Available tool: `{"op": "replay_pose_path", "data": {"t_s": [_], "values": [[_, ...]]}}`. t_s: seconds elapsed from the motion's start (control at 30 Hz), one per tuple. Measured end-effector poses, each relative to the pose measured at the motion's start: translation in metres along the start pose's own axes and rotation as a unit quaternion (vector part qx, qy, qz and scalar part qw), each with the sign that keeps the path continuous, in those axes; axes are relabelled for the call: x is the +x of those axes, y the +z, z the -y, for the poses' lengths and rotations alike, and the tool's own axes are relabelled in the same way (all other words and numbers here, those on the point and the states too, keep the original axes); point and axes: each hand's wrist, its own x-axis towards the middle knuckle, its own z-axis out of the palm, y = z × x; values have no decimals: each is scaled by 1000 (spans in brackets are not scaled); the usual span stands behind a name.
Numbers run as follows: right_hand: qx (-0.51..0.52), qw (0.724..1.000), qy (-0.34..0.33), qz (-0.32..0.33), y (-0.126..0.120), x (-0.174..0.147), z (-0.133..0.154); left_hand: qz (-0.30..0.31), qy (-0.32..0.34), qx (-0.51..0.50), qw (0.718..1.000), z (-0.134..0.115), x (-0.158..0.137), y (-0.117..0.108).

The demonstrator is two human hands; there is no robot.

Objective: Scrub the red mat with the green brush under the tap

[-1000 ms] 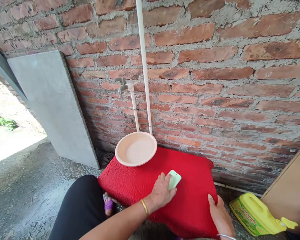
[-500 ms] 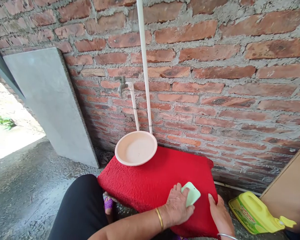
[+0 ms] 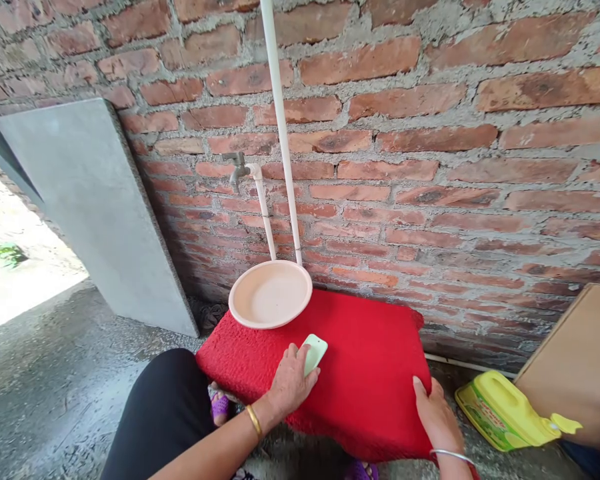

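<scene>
My left hand [image 3: 291,383], with a gold bangle at the wrist, is closed on a light green scrub brush [image 3: 316,352]. The brush lies flat-backed side up on the red cloth [image 3: 360,360], and its underside is hidden. At the cloth's right edge, my right hand [image 3: 437,413], wearing a silver bangle, grips the red fabric, thumb on top and fingers over the side. A pale pink basin [image 3: 270,295] sits at the far left corner of the cloth, beyond my left hand.
A tap [image 3: 237,171] on a white pipe rises behind the basin against the brick wall. On the left leans a grey slab [image 3: 100,213]. To the right are a yellow detergent jug [image 3: 505,408] and a cardboard box [image 3: 575,367]. The concrete floor [image 3: 75,373] looks wet.
My left hand has slid the brush leftward across the cloth, from its right part to nearer the basin. My right hand stays at the right edge. The view has shifted slightly.
</scene>
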Motion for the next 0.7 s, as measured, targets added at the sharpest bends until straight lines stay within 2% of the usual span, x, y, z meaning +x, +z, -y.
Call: {"op": "replay_pose_path", "data": {"t_s": [0.07, 0.17, 0.27, 0.37, 0.43, 0.5, 0.7], "values": [[-2, 1000, 2, 1, 0, 1, -1, 16, 12, 7, 1000, -12, -6, 9], [-5, 1000, 1, -3, 3, 5, -6, 69, 52, -2, 996, -49, -18, 23], [-12, 1000, 2, -7, 4, 9, -9, 133, 105, -52, 984, -87, -28, 32], [-21, 1000, 4, 3, 4, 10, -9, 173, 125, -120, 970, -106, -33, 31], [-23, 1000, 5, 8, 3, 9, -8, 175, 116, -145, 967, -104, -33, 27], [-21, 1000, 7, 7, 1, 8, -6, 158, 92, -141, 973, -88, -29, 20], [-11, 1000, 17, 20, 0, 4, -2, 56, 8, -55, 997, -6, -15, -9]]}}
